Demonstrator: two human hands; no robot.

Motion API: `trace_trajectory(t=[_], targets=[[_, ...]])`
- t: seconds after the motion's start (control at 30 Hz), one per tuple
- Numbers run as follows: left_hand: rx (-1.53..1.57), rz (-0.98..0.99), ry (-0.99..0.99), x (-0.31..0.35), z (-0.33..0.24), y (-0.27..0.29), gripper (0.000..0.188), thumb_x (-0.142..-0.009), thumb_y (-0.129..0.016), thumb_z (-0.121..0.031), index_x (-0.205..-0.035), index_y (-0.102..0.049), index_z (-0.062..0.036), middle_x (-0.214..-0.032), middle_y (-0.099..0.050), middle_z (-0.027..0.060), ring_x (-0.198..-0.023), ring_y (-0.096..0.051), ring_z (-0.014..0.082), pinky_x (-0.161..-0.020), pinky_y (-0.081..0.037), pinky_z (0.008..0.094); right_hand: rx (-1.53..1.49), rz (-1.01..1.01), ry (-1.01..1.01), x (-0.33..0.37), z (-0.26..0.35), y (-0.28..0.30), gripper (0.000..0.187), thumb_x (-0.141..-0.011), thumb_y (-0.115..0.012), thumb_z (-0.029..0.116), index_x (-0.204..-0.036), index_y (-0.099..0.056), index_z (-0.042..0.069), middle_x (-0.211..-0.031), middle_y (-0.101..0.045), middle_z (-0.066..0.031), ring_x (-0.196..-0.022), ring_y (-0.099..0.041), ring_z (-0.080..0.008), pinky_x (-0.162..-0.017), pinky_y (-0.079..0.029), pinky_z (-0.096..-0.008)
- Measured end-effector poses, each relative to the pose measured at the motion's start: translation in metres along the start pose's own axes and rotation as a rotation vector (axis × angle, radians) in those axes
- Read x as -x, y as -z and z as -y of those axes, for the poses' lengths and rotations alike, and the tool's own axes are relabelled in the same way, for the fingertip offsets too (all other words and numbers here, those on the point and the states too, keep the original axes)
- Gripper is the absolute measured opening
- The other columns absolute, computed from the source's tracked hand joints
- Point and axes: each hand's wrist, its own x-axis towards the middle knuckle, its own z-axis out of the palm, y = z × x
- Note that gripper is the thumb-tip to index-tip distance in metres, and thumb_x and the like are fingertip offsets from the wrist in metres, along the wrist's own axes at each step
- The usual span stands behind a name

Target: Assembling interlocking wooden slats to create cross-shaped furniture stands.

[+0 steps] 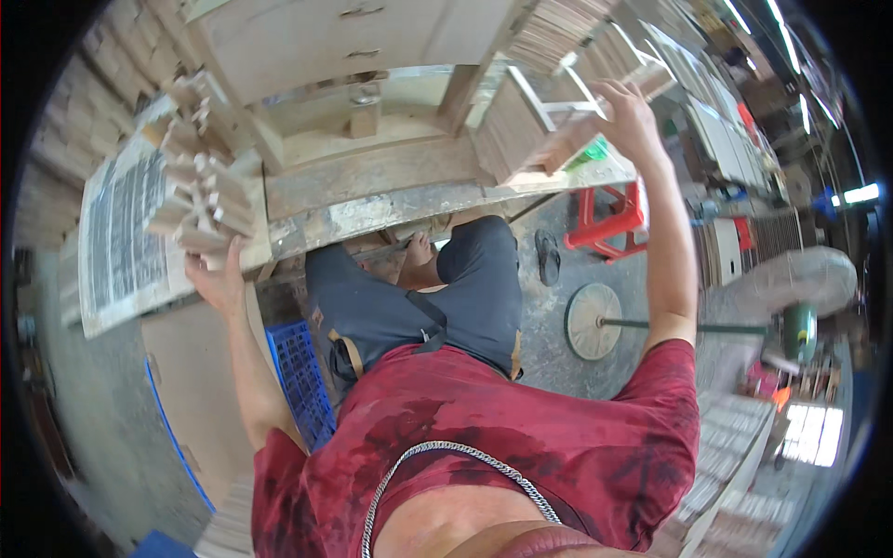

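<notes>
On the left of the bench, my left hand (219, 279) reaches the near end of a pile of short wooden pieces (209, 200). Its thumb and fingers close round a piece at the pile's edge; the fingertips are partly hidden. My right hand (634, 123) is raised at the right end of the bench, its fingers curled over the edge of an open wooden drawer box (513, 119) with pale rims. Slight blur hides exactly where the fingertips touch. A bright green item (592, 152) shows below this hand, beside the box.
A wooden cabinet (372, 56) stands on the worn bench (372, 181) before me. Beneath and beside the bench are a blue crate (302, 377), a red stool (609, 219) and a sandal (547, 258). A standing fan (791, 288) is at the right. Stacked boards (558, 33) lie behind the drawer box.
</notes>
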Motion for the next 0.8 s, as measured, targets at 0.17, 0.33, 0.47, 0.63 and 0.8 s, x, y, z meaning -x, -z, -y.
trace_trajectory(t=[0.17,0.33,0.47,0.63,0.8], targets=[[-0.359,0.019,0.109,0.044,-0.035,0.054,0.086,-0.075,-0.085,-0.038,-0.139,-0.046,0.0044,-0.138,-0.051,0.0271,-0.130,-0.048,0.0419,-0.111,-0.039,0.0466,-0.172,0.323,-0.063,0.029,-0.114,-0.052,0.046,-0.085,-0.070,0.021,-0.124,-0.063,-0.001,-0.122,-0.065,-0.0237,-0.114,-0.061,-0.0408,-0.096,-0.048,-0.0482],[-0.509,-0.041,0.357,0.120,0.026,0.154,0.070,-0.076,-0.084,-0.032,-0.129,-0.054,0.0022,-0.127,-0.056,0.0234,-0.118,-0.056,0.0400,-0.100,-0.048,0.0469,-0.042,0.263,0.198,0.010,-0.076,-0.039,0.027,-0.084,-0.068,0.018,-0.099,-0.055,-0.001,-0.093,-0.058,-0.0240,-0.089,-0.055,-0.0438,-0.078,-0.043,-0.0515],[-0.580,-0.063,0.603,0.188,0.043,0.229,0.066,-0.077,-0.082,-0.034,-0.129,-0.057,-0.0013,-0.124,-0.061,0.0201,-0.118,-0.058,0.0378,-0.100,-0.048,0.0453,-0.113,0.281,0.239,-0.028,-0.085,-0.078,0.032,-0.082,-0.072,0.020,-0.100,-0.056,-0.001,-0.088,-0.057,-0.0224,-0.088,-0.054,-0.0432,-0.078,-0.043,-0.0507],[-0.581,-0.113,0.817,0.243,0.097,0.274,0.045,-0.078,-0.078,-0.029,-0.111,-0.068,0.0006,-0.100,-0.072,0.0153,-0.098,-0.069,0.0312,-0.090,-0.054,0.0401,-0.108,0.352,0.239,-0.027,-0.135,-0.078,0.040,-0.079,-0.076,0.027,-0.102,-0.058,-0.001,-0.084,-0.058,-0.0203,-0.078,-0.055,-0.0354,-0.071,-0.043,-0.0473],[-0.407,-0.502,1.313,0.377,0.182,0.332,0.033,-0.082,-0.065,-0.027,-0.098,-0.074,0.0011,-0.101,-0.073,0.0215,-0.104,-0.069,0.0380,-0.091,-0.054,0.0432,0.291,0.443,0.088,-0.021,-0.039,-0.009,0.079,-0.094,-0.058,0.056,-0.146,-0.043,-0.001,-0.145,-0.048,-0.0299,-0.132,-0.050,-0.0423,-0.110,-0.043,-0.0451]])
